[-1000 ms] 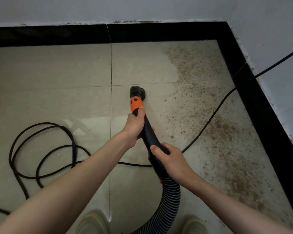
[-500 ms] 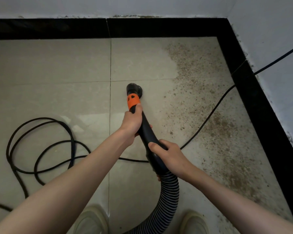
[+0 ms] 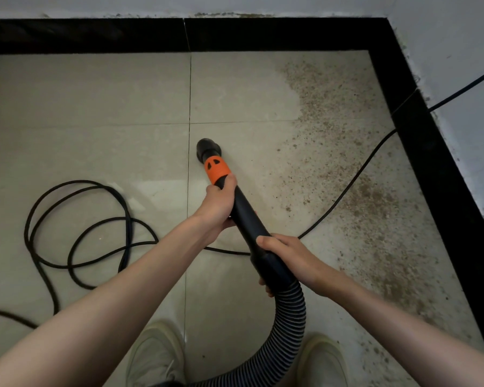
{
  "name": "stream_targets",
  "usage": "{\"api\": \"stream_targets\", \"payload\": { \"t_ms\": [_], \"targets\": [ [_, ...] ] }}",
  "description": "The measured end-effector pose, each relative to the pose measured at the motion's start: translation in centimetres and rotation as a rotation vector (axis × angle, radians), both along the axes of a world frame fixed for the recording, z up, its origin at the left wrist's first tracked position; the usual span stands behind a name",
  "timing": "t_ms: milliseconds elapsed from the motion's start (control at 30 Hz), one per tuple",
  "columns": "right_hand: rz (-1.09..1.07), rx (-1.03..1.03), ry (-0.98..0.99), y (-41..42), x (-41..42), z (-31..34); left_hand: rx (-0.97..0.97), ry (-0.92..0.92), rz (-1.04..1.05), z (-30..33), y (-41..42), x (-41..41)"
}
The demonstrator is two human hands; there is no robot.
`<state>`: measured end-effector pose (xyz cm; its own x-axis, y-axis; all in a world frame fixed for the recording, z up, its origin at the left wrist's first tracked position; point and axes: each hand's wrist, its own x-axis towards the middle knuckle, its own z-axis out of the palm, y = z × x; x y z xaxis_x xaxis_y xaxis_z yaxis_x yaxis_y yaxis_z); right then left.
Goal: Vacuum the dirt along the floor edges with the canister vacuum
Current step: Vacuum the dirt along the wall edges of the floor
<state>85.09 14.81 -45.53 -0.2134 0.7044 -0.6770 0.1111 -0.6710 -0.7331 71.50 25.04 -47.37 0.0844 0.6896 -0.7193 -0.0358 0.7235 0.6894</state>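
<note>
Judging by feel, the ribbed hose (image 3: 288,325) trails soft behind the stiff, light wand (image 3: 246,219); my right hand (image 3: 288,255) wraps its rear, my left hand (image 3: 218,205) curls below the orange collar (image 3: 217,170), nozzle (image 3: 207,148) left of the dirt (image 3: 347,169).

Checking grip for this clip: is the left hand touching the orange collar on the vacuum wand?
Touching: the head view shows the left hand gripping the wand, thumb against the orange collar.

No readable text, label, brand or number shows on anything here.
</note>
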Motion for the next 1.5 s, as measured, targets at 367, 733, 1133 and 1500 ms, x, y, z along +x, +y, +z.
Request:
{"api": "stream_targets", "payload": {
  "t_ms": [367,733,1133,1500],
  "targets": [
    [-0.055,0.256,-0.564,-0.3,-1.0,-1.0,0.007,-0.061,-0.186,0.3,-1.0,2.6],
    [0.149,0.119,-0.212,1.1,-1.4,-0.7,0.063,0.145,0.183,-0.9,-4.1,-0.3],
    [0.114,0.189,-0.331,2.2,-2.4,-0.5,0.072,0.026,0.082,-0.2,-2.5,-1.5],
    [-0.175,0.247,-0.690,-0.5,0.0,-0.3,0.029,-0.113,-0.291,1.4,-0.8,4.8]
  ]
}}
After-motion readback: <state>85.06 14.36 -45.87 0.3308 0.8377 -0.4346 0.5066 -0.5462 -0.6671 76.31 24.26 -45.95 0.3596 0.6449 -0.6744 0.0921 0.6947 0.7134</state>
